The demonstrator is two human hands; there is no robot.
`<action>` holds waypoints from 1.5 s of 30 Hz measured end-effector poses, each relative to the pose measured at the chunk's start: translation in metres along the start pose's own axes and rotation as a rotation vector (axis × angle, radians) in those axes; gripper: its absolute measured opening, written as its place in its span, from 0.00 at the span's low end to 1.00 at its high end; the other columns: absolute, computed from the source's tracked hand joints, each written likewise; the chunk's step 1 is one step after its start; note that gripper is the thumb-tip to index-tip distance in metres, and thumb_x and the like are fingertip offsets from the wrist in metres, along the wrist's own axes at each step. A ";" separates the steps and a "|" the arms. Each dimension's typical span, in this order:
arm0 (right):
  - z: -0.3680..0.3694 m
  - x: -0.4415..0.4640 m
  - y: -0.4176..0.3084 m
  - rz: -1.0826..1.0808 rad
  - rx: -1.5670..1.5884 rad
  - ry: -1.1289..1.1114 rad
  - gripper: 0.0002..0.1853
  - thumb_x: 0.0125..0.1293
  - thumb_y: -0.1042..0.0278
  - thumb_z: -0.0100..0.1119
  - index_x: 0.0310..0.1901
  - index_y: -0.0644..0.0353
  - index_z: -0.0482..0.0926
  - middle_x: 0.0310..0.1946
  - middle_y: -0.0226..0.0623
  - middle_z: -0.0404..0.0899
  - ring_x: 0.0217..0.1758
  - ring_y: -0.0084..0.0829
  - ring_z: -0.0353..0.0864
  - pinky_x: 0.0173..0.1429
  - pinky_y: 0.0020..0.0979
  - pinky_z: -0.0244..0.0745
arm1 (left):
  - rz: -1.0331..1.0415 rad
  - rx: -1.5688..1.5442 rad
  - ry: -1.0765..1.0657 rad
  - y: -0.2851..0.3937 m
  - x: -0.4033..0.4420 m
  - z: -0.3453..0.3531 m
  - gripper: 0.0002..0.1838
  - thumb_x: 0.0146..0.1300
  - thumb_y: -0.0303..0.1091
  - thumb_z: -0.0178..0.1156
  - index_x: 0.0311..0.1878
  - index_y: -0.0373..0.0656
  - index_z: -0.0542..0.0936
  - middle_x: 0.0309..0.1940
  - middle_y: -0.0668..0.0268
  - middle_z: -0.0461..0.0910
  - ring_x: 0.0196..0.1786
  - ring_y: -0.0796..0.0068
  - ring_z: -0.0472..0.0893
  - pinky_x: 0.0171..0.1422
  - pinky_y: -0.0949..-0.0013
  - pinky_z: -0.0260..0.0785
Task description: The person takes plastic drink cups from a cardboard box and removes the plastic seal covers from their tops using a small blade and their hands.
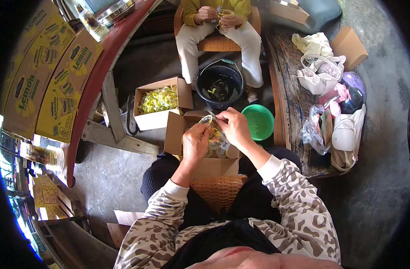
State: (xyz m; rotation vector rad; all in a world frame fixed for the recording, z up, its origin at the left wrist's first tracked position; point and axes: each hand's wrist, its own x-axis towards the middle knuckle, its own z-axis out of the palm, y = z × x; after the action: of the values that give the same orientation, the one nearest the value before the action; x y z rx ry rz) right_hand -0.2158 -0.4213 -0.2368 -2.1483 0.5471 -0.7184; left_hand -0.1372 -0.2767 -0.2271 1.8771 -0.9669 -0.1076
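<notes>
My left hand is closed around a clear plastic cup with a yellowish rim, held tilted above an open cardboard box. Beside that rim, my right hand has its fingertips pinched together; what lies between them is too small to make out. Several clear plastic cups with coloured print lie in the box below, partly covered by my hands. The box stands just in front of my lap.
Another cardboard box holds yellow-green strips. A black bucket of dark water and a green basin stand nearby. Opposite, a seated person handles a similar cup. Lemon drink cartons line the left; bags lie right.
</notes>
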 end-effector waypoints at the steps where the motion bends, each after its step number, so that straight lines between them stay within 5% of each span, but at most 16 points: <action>1: -0.003 -0.001 -0.002 -0.005 0.000 -0.001 0.02 0.58 0.74 0.67 0.33 0.60 0.84 0.30 0.38 0.80 0.33 0.41 0.85 0.39 0.40 0.78 | -0.045 -0.021 -0.010 -0.001 -0.001 -0.001 0.11 0.64 0.25 0.61 0.48 0.36 0.85 0.33 0.54 0.82 0.35 0.56 0.84 0.40 0.60 0.74; 9: -0.015 -0.010 -0.015 -0.192 -0.095 0.052 0.03 0.55 0.75 0.69 0.32 0.58 0.84 0.29 0.32 0.79 0.31 0.37 0.83 0.37 0.36 0.78 | -0.032 -0.074 0.041 -0.005 0.001 -0.004 0.10 0.64 0.25 0.63 0.47 0.37 0.86 0.33 0.57 0.83 0.38 0.59 0.83 0.44 0.61 0.75; 11: -0.016 -0.011 -0.018 -0.247 -0.169 0.049 0.04 0.55 0.75 0.68 0.32 0.57 0.84 0.31 0.32 0.77 0.35 0.37 0.82 0.39 0.35 0.78 | -0.032 -0.043 0.065 -0.014 0.000 0.000 0.10 0.67 0.29 0.65 0.49 0.37 0.86 0.36 0.58 0.85 0.36 0.71 0.85 0.40 0.68 0.76; 18: -0.014 -0.015 -0.025 -0.301 -0.148 0.013 0.04 0.57 0.75 0.67 0.35 0.59 0.83 0.32 0.34 0.75 0.38 0.36 0.81 0.41 0.37 0.79 | -0.070 0.008 0.055 -0.014 0.001 0.002 0.11 0.68 0.34 0.66 0.44 0.34 0.85 0.31 0.58 0.82 0.32 0.70 0.82 0.35 0.66 0.72; 20: -0.016 -0.014 -0.024 -0.283 -0.147 0.034 0.05 0.56 0.76 0.67 0.35 0.59 0.83 0.32 0.34 0.75 0.38 0.37 0.81 0.41 0.37 0.79 | -0.108 0.003 0.025 -0.002 0.004 -0.002 0.07 0.66 0.29 0.64 0.41 0.34 0.85 0.27 0.56 0.77 0.30 0.61 0.78 0.35 0.61 0.68; 30: -0.008 -0.020 -0.023 -0.334 -0.244 0.023 0.10 0.55 0.78 0.66 0.40 0.60 0.81 0.36 0.37 0.74 0.42 0.39 0.80 0.46 0.38 0.78 | -0.056 0.009 0.029 -0.011 0.001 0.004 0.09 0.70 0.32 0.63 0.40 0.35 0.85 0.24 0.59 0.75 0.25 0.70 0.75 0.32 0.64 0.66; 36: 0.006 -0.021 -0.020 -0.359 -0.335 0.023 0.12 0.57 0.77 0.65 0.44 0.62 0.79 0.38 0.39 0.73 0.43 0.41 0.79 0.46 0.39 0.78 | -0.049 0.055 0.015 -0.013 -0.004 0.009 0.06 0.67 0.29 0.64 0.42 0.37 0.86 0.26 0.58 0.76 0.29 0.66 0.79 0.35 0.64 0.69; 38: 0.008 -0.015 -0.009 -0.305 -0.372 0.031 0.10 0.57 0.76 0.65 0.41 0.60 0.81 0.37 0.39 0.75 0.41 0.41 0.80 0.44 0.40 0.78 | 0.100 0.031 0.040 -0.012 -0.010 0.013 0.07 0.64 0.26 0.64 0.45 0.38 0.86 0.28 0.58 0.78 0.33 0.61 0.80 0.38 0.62 0.71; 41: 0.001 -0.005 -0.001 -0.060 -0.140 0.006 0.03 0.57 0.74 0.67 0.33 0.60 0.83 0.31 0.37 0.78 0.34 0.40 0.84 0.39 0.39 0.77 | 0.081 0.031 0.025 -0.004 -0.010 0.011 0.10 0.63 0.25 0.65 0.46 0.38 0.87 0.32 0.58 0.82 0.38 0.59 0.81 0.43 0.62 0.73; 45: -0.004 -0.009 -0.003 -0.083 -0.036 0.060 0.04 0.56 0.78 0.67 0.34 0.61 0.83 0.30 0.37 0.78 0.32 0.40 0.83 0.37 0.40 0.76 | 0.023 0.056 0.035 -0.010 -0.003 0.005 0.09 0.63 0.26 0.65 0.47 0.37 0.86 0.35 0.57 0.83 0.41 0.59 0.81 0.45 0.61 0.73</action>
State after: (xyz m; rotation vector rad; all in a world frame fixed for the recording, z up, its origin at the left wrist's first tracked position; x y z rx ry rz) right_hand -0.2244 -0.4160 -0.2350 -2.1995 0.5086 -0.8270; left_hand -0.1364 -0.2765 -0.2387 1.9124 -0.9755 -0.0339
